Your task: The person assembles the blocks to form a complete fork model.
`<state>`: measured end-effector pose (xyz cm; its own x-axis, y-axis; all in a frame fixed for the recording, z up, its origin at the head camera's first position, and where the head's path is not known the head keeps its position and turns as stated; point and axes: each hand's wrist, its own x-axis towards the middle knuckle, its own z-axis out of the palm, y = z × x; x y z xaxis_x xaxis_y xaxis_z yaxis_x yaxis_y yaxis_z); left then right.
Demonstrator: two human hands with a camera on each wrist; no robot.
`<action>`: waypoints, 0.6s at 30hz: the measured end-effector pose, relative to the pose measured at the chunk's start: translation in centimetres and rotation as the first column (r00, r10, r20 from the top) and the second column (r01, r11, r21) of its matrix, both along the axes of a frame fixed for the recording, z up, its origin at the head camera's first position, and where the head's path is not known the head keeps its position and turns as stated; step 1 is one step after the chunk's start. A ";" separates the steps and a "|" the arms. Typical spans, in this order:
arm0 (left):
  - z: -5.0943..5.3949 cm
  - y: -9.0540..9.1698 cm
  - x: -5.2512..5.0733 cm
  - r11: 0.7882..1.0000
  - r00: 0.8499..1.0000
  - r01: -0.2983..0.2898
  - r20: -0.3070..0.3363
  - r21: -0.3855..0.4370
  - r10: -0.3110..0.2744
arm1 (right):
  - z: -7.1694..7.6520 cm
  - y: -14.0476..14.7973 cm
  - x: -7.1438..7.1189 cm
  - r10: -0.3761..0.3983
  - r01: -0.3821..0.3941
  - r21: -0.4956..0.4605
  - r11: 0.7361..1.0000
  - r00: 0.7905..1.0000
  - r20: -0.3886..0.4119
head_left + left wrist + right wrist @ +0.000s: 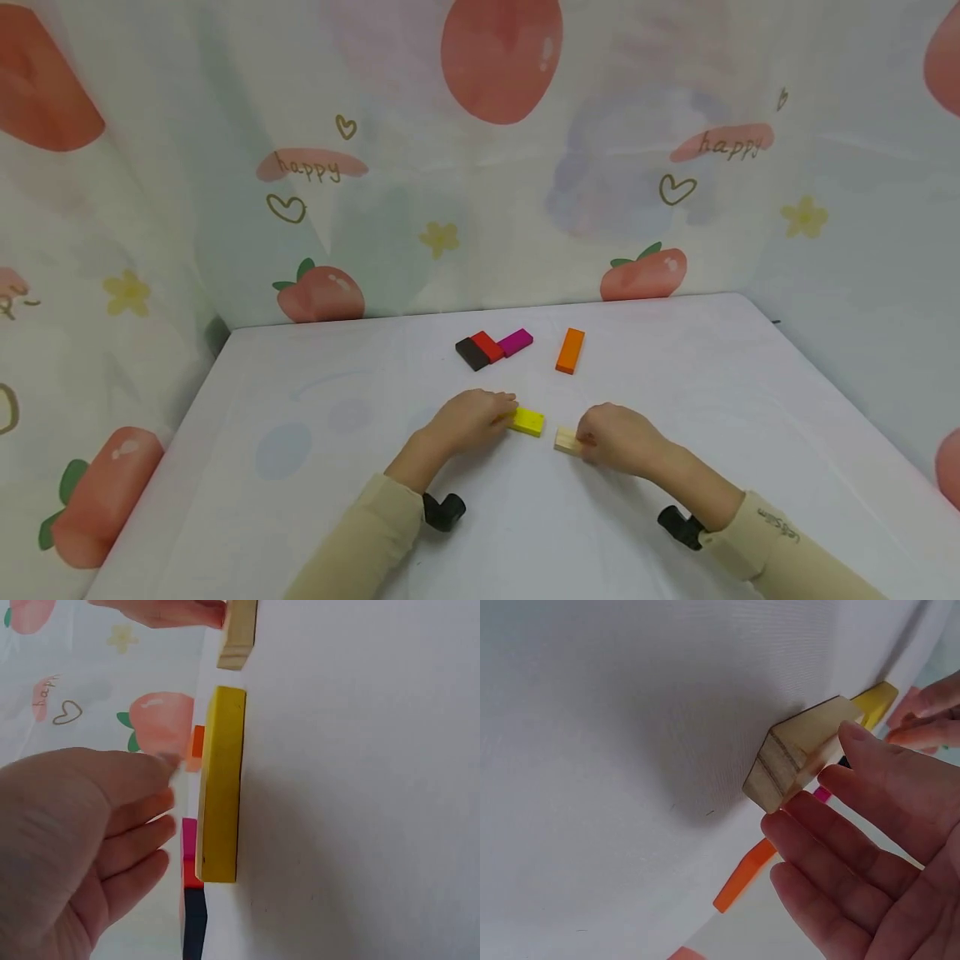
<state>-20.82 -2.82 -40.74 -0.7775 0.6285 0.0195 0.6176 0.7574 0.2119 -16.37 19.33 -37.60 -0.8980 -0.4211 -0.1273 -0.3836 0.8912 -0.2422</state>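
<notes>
In the head view, a yellow block (528, 422) lies on the white tabletop under the fingertips of my left hand (472, 418). The left wrist view shows this hand's fingers loosely extended beside the yellow block (222, 787), with a gap between. A plain wooden block (567, 442) lies just right of the yellow one, a small gap separating them. My right hand (618, 437) is over its right end. Seen from the right wrist, thumb and fingers (840, 862) reach along the upper side of the wooden block (795, 754), extended rather than wrapped round it; contact is unclear.
Farther back, a black block (472, 354), a red block (487, 347) and a magenta block (517, 342) lie touching in a row. An orange block (570, 351) lies apart to their right. A patterned cloth (480, 183) hangs behind the table (300, 517).
</notes>
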 end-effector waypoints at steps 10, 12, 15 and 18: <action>0.2 3.5 1.9 0.904 0.904 -0.424 -0.073 -0.053 0.420 | 0.0 -0.1 -0.9 -0.031 0.034 -0.047 0.998 0.998 0.056; 0.0 4.0 2.0 0.891 0.892 -0.450 -0.079 -0.062 0.445 | 0.0 -0.2 -1.1 -0.030 0.033 -0.047 0.998 0.997 0.064; -0.3 4.4 2.0 0.881 0.883 -0.468 -0.080 -0.062 0.463 | -0.1 -0.3 -1.2 -0.024 0.028 -0.053 0.998 0.997 0.071; -0.5 4.7 1.9 0.879 0.882 -0.470 -0.077 -0.083 0.464 | -0.1 -0.3 -1.3 -0.021 0.026 -0.063 0.998 0.997 0.078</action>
<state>-18.92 1.90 -41.29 -0.9807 0.1934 0.0273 0.1951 0.9757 0.1000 -17.63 19.06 -37.73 -0.8964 -0.4092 -0.1703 -0.3404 0.8817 -0.3268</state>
